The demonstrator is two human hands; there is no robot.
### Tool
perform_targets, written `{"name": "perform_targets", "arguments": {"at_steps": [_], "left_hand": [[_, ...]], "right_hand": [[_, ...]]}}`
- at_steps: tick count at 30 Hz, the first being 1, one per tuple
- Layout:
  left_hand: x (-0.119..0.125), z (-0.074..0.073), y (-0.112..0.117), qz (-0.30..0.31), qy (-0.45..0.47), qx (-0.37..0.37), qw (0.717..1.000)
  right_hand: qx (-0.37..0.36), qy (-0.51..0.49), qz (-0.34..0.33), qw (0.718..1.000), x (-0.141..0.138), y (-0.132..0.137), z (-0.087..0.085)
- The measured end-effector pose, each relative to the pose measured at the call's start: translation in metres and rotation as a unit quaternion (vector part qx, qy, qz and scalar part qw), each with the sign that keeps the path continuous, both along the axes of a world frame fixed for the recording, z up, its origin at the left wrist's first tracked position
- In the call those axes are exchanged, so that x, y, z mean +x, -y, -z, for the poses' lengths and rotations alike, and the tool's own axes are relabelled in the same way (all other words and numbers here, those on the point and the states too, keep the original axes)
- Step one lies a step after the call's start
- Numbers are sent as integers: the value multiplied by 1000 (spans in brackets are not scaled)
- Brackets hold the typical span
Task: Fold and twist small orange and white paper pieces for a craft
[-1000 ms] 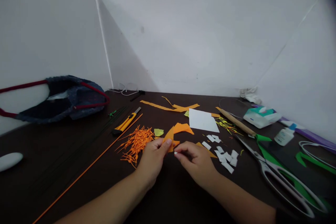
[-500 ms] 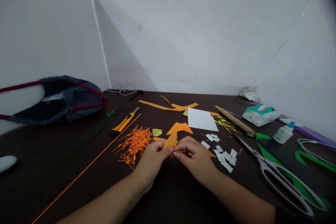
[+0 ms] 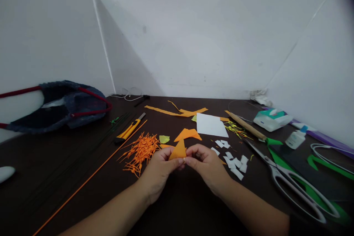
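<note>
My left hand [image 3: 159, 167] and my right hand [image 3: 206, 164] meet at the middle of the dark table [image 3: 69, 177], fingertips touching. Both pinch a small orange paper triangle [image 3: 178, 152], held upright between them with its point up. A pile of thin orange paper slivers [image 3: 141, 149] lies just left of my left hand. Several small white paper pieces [image 3: 235, 164] lie to the right of my right hand. Another orange paper scrap [image 3: 187, 134] lies flat just beyond the hands.
Large scissors [image 3: 290, 182] lie at the right, beside green paper [image 3: 279, 156], a glue bottle [image 3: 295, 138] and a tissue pack [image 3: 271, 120]. A yellow utility knife [image 3: 128, 129], a long orange strip [image 3: 91, 179] and a dark bag [image 3: 59, 105] are at the left. White paper [image 3: 211, 125] lies behind.
My hands have come together. The orange piece, first held by the left hand alone, is now pinched by both and stands upright as a triangle.
</note>
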State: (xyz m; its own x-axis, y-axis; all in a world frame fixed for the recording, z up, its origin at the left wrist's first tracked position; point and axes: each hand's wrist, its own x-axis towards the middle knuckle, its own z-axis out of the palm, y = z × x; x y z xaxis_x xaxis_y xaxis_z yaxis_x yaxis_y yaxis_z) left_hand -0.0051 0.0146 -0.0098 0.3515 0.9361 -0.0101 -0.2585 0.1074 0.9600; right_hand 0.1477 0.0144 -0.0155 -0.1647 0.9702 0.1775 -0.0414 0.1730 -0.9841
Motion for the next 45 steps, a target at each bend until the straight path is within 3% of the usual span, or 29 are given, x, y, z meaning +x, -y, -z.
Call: {"name": "perform_targets", "arguments": {"at_steps": [15,23,27,34,38,42,45], "left_hand": [[0,-2,3,24,108,-65,992],[2,1,2,20,60,-29,998],[3,1,3,-13,-8,10,1000],[3,-1,2,-53,-121,59,990],[3,-3,3,-48,-131,58,989],[3,-6,4,-52,-130,70,988],[3,-8,5,-59,-137,73,986]], "right_hand": [[-10,-68,-6,998,-2,3,3],[-12,-56,-4,998,-6,4,-1],[-21,-32,8,999,-5,4,1],[81,114,58,988,-5,5,-1],[170,184,101,963,-7,7,-4],[217,233,103,942,-6,6,-4],[258,303,102,912,-3,6,-4]]}}
